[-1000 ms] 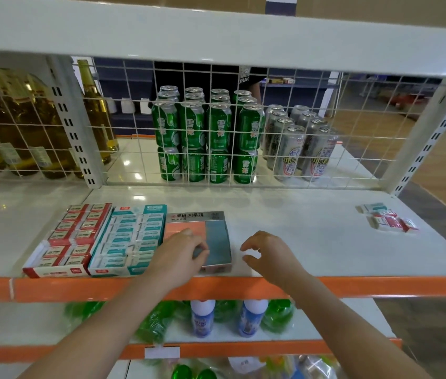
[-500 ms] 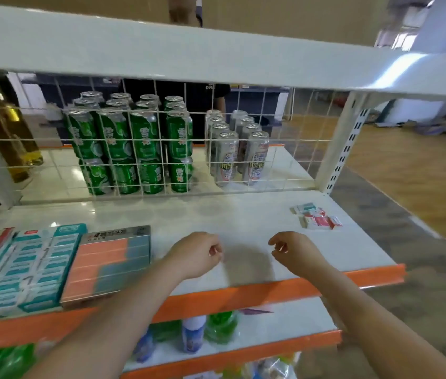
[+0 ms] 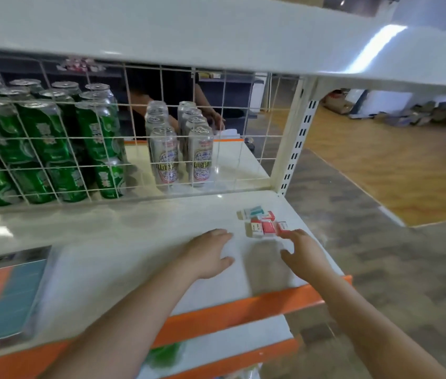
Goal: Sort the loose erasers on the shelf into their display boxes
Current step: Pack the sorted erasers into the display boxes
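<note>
Bright overhead light, glare on shelf (image 3: 139, 228), motion blur, wide-angle edge distortion

White shelf (image 3: 134, 242), orange front edge: loose erasers (image 3: 264, 224) at two o'clock, a display box (image 3: 5, 294) at nine.

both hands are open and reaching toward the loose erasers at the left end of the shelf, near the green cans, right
Not quite. The head view shows the loose erasers at the right end of the shelf, away from the green cans. The rest holds: left hand and right hand are open, reaching toward them.
</note>
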The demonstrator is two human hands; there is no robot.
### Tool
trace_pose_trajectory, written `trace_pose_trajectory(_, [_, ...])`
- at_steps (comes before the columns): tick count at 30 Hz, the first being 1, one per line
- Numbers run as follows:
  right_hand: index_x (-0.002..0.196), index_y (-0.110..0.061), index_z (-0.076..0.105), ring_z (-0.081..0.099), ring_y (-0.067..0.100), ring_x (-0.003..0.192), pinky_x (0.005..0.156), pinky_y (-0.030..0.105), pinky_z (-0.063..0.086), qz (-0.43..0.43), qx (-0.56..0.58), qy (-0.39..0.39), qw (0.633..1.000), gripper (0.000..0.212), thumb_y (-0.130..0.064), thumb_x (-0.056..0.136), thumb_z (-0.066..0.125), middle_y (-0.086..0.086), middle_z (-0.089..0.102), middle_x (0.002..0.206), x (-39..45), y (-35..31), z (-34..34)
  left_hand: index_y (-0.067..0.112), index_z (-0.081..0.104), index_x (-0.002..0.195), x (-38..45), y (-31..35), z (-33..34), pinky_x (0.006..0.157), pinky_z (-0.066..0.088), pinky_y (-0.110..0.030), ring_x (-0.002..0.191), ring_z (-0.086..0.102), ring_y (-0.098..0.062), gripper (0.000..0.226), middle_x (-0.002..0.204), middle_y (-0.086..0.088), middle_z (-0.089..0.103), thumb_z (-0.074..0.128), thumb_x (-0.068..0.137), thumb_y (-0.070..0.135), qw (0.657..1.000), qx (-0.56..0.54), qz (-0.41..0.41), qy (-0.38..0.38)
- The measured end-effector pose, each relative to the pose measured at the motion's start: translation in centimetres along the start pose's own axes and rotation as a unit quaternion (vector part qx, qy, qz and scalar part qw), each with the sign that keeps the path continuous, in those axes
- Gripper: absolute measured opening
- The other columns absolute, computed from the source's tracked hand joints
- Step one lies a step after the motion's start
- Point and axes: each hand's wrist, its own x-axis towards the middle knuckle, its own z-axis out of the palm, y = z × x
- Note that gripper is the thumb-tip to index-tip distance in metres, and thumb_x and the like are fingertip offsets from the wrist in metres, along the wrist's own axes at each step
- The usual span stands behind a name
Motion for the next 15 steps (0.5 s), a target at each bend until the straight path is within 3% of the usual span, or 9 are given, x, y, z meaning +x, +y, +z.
trace_pose_trajectory(6, [0.131, -0.014, 0.051, 0.049, 0.023, 0.120, 0.094, 0.027, 0.038, -0.010, 0.002, -0.008, 1.000, 0.044, -0.017, 0.087, 0.054, 0.006, 0.048, 0.135, 2.2, 2.7, -0.6, 0.017, 0.041, 0.137, 4.5, 2.8, 2.3, 0.105, 0.034, -0.028, 0.129, 0.040, -0.017, 0.050, 0.145, 0.002, 0.036, 0.051, 0.092, 0.034, 0.999, -0.020, -0.012, 0.035])
trace_pose_trajectory(15, [0.123, -0.012, 0.058, 0.054, 0.019, 0.114, 0.085, 0.018, 0.036, -0.093, 0.042, -0.003, 0.995, 0.034, -0.016, 0.089, 0.054, 0.003, 0.055, 0.128, 4.1, 3.4, -0.1, 0.022, 0.041, 0.137, 6.4, 4.6, 3.6, 0.105, 0.033, -0.029, 0.130, 0.037, -0.018, 0.047, 0.144, 0.002, 0.036, 0.046, 0.093, 0.037, 0.997, 0.035, -0.001, 0.067])
